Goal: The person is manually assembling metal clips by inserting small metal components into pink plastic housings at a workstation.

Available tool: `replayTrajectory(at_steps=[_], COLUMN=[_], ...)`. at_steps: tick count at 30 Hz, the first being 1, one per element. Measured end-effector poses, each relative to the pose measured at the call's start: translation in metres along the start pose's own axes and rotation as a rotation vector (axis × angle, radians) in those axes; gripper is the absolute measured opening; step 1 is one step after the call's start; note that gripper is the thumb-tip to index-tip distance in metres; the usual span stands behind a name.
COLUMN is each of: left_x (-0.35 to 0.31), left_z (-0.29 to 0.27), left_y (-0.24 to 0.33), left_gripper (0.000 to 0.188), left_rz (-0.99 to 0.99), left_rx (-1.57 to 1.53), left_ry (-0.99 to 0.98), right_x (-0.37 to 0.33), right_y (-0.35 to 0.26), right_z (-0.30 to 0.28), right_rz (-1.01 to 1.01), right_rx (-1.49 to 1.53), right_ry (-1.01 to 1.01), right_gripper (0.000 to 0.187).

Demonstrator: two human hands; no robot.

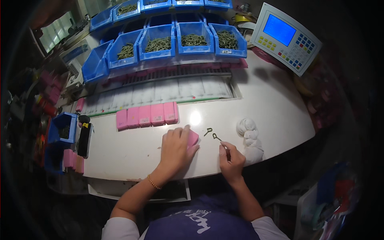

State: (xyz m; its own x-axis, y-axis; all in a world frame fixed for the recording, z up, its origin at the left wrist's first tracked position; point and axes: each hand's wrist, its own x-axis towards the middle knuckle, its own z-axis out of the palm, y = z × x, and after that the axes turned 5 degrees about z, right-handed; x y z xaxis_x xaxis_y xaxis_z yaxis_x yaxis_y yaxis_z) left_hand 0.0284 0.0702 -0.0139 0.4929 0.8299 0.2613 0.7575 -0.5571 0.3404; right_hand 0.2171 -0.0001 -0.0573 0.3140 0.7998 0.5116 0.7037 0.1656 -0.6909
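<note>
My left hand (175, 149) is closed around a small pink block (193, 138) on the white table, its fingers hiding most of it. A little to the right, my right hand (232, 161) pinches the stem of a small olive-green piece with a looped end (216, 137) between thumb and fingertips. Another piece of the same kind, a loose green looped piece (208, 130), lies on the table just beyond, between the two hands. Too little detail shows to tell what these pieces are.
Several pink blocks (148, 115) stand in a row behind my left hand. Blue bins (160, 42) of green pieces rise at the back. A crumpled white bundle (251, 140) lies right; a keypad panel with a blue screen (286, 37) stands far right. An open drawer (182, 192) juts out below.
</note>
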Motion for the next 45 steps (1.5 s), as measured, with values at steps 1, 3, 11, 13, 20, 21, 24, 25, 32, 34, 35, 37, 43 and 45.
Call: replayTrajectory(at_steps=[1,3,11,13,20,21,24,25,32,34,35,37,43,45], left_x=[-0.012,-0.027,-0.087,-0.094,-0.106,-0.107,-0.105,-0.106,-0.113,-0.114,-0.114,-0.117,-0.101,-0.089], left_z=[-0.006,-0.012,-0.02,-0.018,-0.001,0.0,-0.003,-0.005,-0.011,-0.017,-0.019,-0.022,-0.041,-0.042], left_y=[0.005,-0.001,0.017,0.02,0.015,0.016,0.012,0.011,-0.001,-0.008,-0.01,-0.018,-0.017,-0.012], left_gripper=[0.053,0.055,0.066,0.064,0.053,0.053,0.054,0.052,0.045,0.043,0.043,0.045,0.04,0.039], left_rz=[-0.166,-0.145,0.08,0.044,-0.027,-0.021,0.009,-0.002,-0.267,-0.278,-0.318,-0.335,-0.414,-0.413], left_rx=[-0.071,-0.188,-0.39,-0.357,-0.411,-0.418,-0.451,-0.488,-0.913,-0.87,-0.902,-0.867,-1.109,-1.174], left_ry=[-0.067,-0.028,0.323,0.339,0.455,0.47,0.46,0.439,0.387,0.371,0.373,0.373,0.179,0.135], right_x=[-0.002,-0.007,-0.02,-0.031,-0.034,-0.033,-0.029,-0.028,-0.021,-0.024,-0.024,-0.025,-0.015,-0.01], right_y=[-0.004,-0.013,-0.063,-0.073,-0.091,-0.091,-0.091,-0.09,-0.082,-0.078,-0.075,-0.071,-0.057,-0.058], right_z=[-0.001,-0.002,0.006,0.012,0.014,0.013,0.014,0.015,0.017,0.02,0.022,0.022,0.021,0.018], right_rz=[-0.018,-0.037,0.752,0.567,0.497,0.506,0.437,0.517,0.404,0.268,0.268,0.07,-0.328,-0.255], right_rx=[0.041,0.085,1.168,0.967,0.736,0.732,0.652,0.746,0.577,0.431,0.432,0.235,0.184,0.239], right_ry=[-0.018,-0.043,-0.903,-0.811,-0.768,-0.77,-0.761,-0.736,-0.697,-0.607,-0.608,-0.453,-0.46,-0.508], right_gripper=[0.015,0.015,0.059,0.055,0.046,0.046,0.045,0.045,0.049,0.041,0.041,0.041,0.039,0.035])
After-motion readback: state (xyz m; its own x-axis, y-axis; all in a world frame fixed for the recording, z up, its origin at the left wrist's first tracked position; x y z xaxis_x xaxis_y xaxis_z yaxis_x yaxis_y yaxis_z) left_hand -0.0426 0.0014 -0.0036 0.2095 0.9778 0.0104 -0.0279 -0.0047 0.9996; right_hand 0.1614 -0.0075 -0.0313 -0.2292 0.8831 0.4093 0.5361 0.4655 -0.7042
